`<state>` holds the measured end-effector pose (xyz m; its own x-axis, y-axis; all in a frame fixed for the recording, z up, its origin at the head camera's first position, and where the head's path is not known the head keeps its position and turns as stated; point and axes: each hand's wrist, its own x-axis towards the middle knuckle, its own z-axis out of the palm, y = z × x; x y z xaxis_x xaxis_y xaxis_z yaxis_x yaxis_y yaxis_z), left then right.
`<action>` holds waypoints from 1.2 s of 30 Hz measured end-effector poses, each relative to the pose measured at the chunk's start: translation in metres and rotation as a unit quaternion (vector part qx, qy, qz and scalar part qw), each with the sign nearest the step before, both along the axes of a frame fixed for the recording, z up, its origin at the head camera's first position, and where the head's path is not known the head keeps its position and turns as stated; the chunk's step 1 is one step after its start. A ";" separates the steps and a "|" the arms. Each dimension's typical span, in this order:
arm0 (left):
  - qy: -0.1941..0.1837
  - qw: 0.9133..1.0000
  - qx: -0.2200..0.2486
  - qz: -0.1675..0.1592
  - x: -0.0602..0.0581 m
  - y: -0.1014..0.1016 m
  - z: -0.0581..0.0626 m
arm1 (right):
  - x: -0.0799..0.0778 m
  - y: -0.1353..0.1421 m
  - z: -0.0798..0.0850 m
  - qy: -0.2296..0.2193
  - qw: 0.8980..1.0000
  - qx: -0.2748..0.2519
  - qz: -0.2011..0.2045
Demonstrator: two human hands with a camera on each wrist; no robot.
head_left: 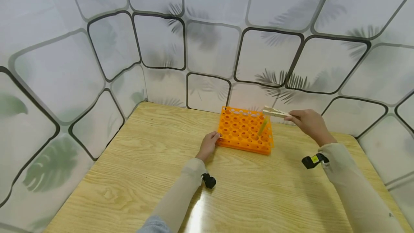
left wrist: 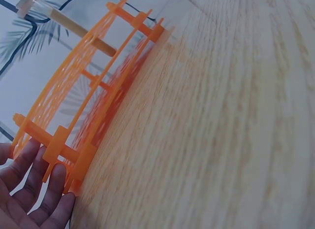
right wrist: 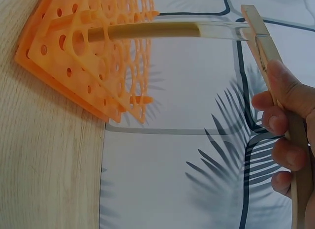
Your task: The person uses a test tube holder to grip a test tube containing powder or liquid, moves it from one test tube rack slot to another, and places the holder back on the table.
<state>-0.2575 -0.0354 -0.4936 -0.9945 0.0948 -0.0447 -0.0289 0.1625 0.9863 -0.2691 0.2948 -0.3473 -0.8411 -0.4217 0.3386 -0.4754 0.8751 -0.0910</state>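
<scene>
An orange plastic test tube rack point(head_left: 245, 146) with rows of round holes stands on the table. My left hand point(head_left: 208, 145) grips its left end, with the thumb by the top plate and the fingers at the side frame point(left wrist: 59, 143). In my right hand point(head_left: 308, 123) is a wooden test tube clamp point(right wrist: 268, 49), held by its handle above the rack's right side. The clamp's jaws are at the upper end of a clear test tube point(right wrist: 157, 30) of yellow-brown liquid. Tilted slightly, the tube has its lower end inside a hole near the rack's front right corner.
The rack sits toward the back edge of a light wood table point(head_left: 155, 161). Behind and around the table hangs a pale curtain point(head_left: 213, 42) with dark outlines and leaf prints. A small black camera is strapped to each wrist.
</scene>
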 end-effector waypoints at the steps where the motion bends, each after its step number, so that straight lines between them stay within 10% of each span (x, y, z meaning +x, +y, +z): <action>1: 0.000 1.000 0.001 -0.001 0.000 0.000 0.000 | 0.000 0.000 0.001 0.001 1.000 -0.001 -0.001; 27: -0.009 1.000 0.006 0.001 0.000 0.002 0.003 | 0.013 0.029 0.016 -0.003 0.999 -0.014 -0.042; 36: 0.003 1.000 0.010 -0.012 0.023 -0.001 0.040 | 0.020 0.042 0.014 -0.006 0.998 -0.017 -0.063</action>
